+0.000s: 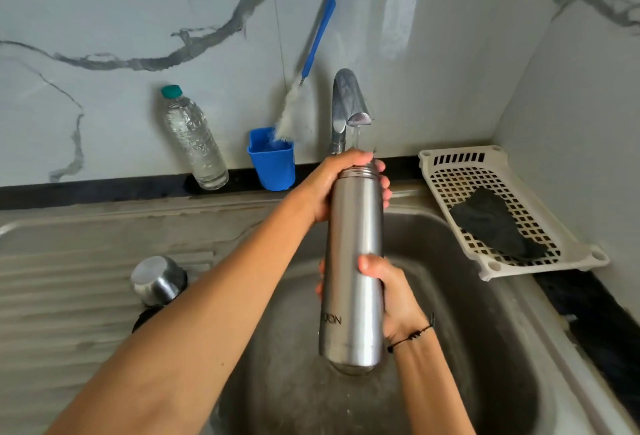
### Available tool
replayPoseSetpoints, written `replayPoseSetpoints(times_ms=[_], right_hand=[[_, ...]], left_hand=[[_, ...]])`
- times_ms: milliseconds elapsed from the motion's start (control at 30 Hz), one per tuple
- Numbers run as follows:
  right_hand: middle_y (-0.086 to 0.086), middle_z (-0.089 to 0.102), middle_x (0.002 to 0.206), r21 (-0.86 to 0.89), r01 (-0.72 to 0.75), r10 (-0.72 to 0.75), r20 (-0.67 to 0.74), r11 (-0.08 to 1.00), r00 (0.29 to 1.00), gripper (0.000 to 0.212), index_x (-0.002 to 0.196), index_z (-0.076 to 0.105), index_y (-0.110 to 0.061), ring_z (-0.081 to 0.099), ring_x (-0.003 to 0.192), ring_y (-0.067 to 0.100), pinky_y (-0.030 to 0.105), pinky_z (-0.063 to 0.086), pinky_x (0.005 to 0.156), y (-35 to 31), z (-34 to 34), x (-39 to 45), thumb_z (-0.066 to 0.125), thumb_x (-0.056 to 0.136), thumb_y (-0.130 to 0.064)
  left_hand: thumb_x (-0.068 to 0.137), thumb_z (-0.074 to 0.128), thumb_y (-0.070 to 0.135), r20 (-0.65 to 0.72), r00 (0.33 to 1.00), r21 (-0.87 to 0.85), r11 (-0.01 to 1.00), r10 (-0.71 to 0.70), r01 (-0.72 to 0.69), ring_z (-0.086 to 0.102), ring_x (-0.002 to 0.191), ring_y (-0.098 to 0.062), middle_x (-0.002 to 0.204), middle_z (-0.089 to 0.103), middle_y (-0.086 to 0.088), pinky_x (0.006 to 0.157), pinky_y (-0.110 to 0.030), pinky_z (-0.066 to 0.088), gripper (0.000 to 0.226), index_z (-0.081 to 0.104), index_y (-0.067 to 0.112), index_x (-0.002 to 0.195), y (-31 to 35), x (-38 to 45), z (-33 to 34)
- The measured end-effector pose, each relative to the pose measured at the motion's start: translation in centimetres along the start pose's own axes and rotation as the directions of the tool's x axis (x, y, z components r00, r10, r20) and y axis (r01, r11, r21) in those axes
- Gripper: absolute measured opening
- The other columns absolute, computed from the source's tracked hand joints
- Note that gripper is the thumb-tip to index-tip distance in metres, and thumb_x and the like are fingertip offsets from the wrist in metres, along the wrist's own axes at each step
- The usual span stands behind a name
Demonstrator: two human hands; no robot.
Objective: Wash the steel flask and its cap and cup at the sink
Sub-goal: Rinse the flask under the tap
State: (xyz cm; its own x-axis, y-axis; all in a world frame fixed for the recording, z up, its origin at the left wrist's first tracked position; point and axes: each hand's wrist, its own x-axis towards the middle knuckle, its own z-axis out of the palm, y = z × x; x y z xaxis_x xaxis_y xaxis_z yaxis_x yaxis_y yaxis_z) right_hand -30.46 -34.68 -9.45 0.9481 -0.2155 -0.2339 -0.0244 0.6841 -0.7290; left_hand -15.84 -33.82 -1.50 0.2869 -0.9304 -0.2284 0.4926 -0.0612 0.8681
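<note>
While water runs, left hand point(332, 189) grips steel flask point(353, 261) at its neck, right hand point(388, 292) grips midbody, mouth seemingly uncapped.

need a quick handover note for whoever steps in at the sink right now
Left hand grips the steel flask at its open neck; right hand grips its lower body.
The flask is upright over the sink, mouth under the running tap.
The steel cup lies upside down on the drainboard; the cap can't be made out.
Left: finish rinsing the flask, then the cup and cap.
</note>
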Motion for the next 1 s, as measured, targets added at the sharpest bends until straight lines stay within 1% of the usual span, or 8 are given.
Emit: replayPoseSetpoints(times_ms=[67, 133, 233, 400, 533, 600, 767, 1000], right_hand=[[0.025, 0.066, 0.102, -0.119, -0.012, -0.013, -0.205, 0.993, 0.979, 0.112, 0.125, 0.048, -0.001, 0.068, 0.082, 0.038, 0.043, 0.055, 0.065, -0.6, -0.6, 0.5, 0.091, 0.032, -0.047], [0.021, 0.067, 0.107, -0.223, -0.008, -0.057, -0.282, 0.975, 0.958, 0.109, 0.128, 0.05, -0.01, 0.068, 0.091, 0.034, 0.043, 0.056, 0.072, -1.1, -0.8, 0.9, 0.085, 0.038, -0.062], [0.018, 0.068, 0.109, -0.212, 0.028, -0.09, -0.287, 0.977, 0.954, 0.107, 0.123, 0.058, -0.014, 0.066, 0.1, 0.033, 0.05, 0.052, 0.089, -2.1, -0.4, 1.6, 0.074, 0.04, -0.079], [0.009, 0.069, 0.112, -0.273, 0.106, -0.178, -0.256, 0.956, 0.95, 0.07, 0.122, 0.06, -0.021, 0.067, 0.102, 0.02, 0.035, 0.052, 0.088, -3.8, -0.3, 2.2, 0.036, 0.08, -0.073], [0.003, 0.073, 0.1, -0.239, 0.114, -0.168, -0.221, 0.964, 0.961, 0.06, 0.121, 0.058, -0.021, 0.069, 0.094, 0.016, 0.027, 0.056, 0.074, -4.3, 0.0, 2.2, 0.022, 0.095, -0.061], [0.005, 0.074, 0.097, -0.217, 0.112, -0.159, -0.211, 0.97, 0.965, 0.057, 0.121, 0.058, -0.021, 0.07, 0.091, 0.019, 0.029, 0.057, 0.071, -4.3, 0.1, 2.1, 0.025, 0.095, -0.06], [0.015, 0.071, 0.093, -0.15, 0.063, -0.094, -0.215, 0.987, 0.972, 0.065, 0.109, 0.064, -0.011, 0.069, 0.081, 0.026, 0.04, 0.057, 0.077, -3.3, 0.5, 1.7, 0.034, 0.09, -0.066], [0.01, 0.071, 0.1, -0.218, 0.121, -0.17, -0.223, 0.969, 0.96, 0.06, 0.116, 0.062, -0.017, 0.069, 0.09, 0.02, 0.034, 0.054, 0.08, -4.9, 0.4, 3.3, 0.029, 0.093, -0.063]], left_hand=[[0.088, 0.06, 0.038, -0.337, 0.934, 0.304, 0.952, 0.119, -0.012, 0.063, 0.086, -0.026, 0.103, 0.066, -0.019, 0.085, -0.037, 0.05, 0.03, 0.059, 0.013, 0.105, -0.9, 0.4, 0.4], [0.098, 0.043, 0.046, -0.447, 0.828, 0.559, 0.829, 0.337, -0.035, 0.053, 0.117, -0.024, 0.134, 0.053, -0.01, 0.103, -0.038, 0.04, 0.043, 0.048, 0.021, 0.132, -2.3, 0.1, 0.9], [0.103, 0.032, 0.032, -0.198, 0.863, 0.829, 0.55, 0.465, -0.106, 0.003, 0.146, -0.011, 0.161, 0.003, 0.003, 0.115, -0.026, 0.001, 0.056, 0.008, 0.024, 0.153, -4.6, -1.5, 1.3], [0.099, 0.019, 0.043, 0.039, 0.821, 0.965, 0.191, 0.569, -0.178, -0.024, 0.14, -0.002, 0.151, -0.022, 0.011, 0.114, -0.018, -0.013, 0.056, -0.009, 0.022, 0.143, -9.8, -5.5, 2.4], [0.099, 0.023, 0.035, -0.005, 0.829, 0.935, 0.296, 0.56, -0.195, -0.021, 0.139, 0.0, 0.151, -0.015, 0.016, 0.116, -0.023, -0.008, 0.055, -0.002, 0.022, 0.146, -9.3, -5.3, 2.3], [0.104, 0.026, 0.026, -0.028, 0.826, 0.943, 0.288, 0.563, -0.165, -0.02, 0.139, -0.003, 0.154, -0.015, 0.009, 0.114, -0.021, -0.01, 0.054, -0.001, 0.017, 0.149, -7.0, -3.9, 2.2], [0.104, 0.032, 0.022, -0.183, 0.848, 0.861, 0.498, 0.496, -0.105, 0.0, 0.147, -0.017, 0.16, 0.001, -0.007, 0.113, -0.02, 0.0, 0.057, 0.004, 0.008, 0.152, -1.5, -0.7, 1.7], [0.103, 0.028, 0.029, 0.043, 0.828, 0.978, 0.146, 0.559, -0.149, -0.021, 0.14, -0.008, 0.154, -0.018, 0.003, 0.113, -0.017, -0.014, 0.058, -0.005, 0.012, 0.147, -8.6, -5.9, 2.0]])
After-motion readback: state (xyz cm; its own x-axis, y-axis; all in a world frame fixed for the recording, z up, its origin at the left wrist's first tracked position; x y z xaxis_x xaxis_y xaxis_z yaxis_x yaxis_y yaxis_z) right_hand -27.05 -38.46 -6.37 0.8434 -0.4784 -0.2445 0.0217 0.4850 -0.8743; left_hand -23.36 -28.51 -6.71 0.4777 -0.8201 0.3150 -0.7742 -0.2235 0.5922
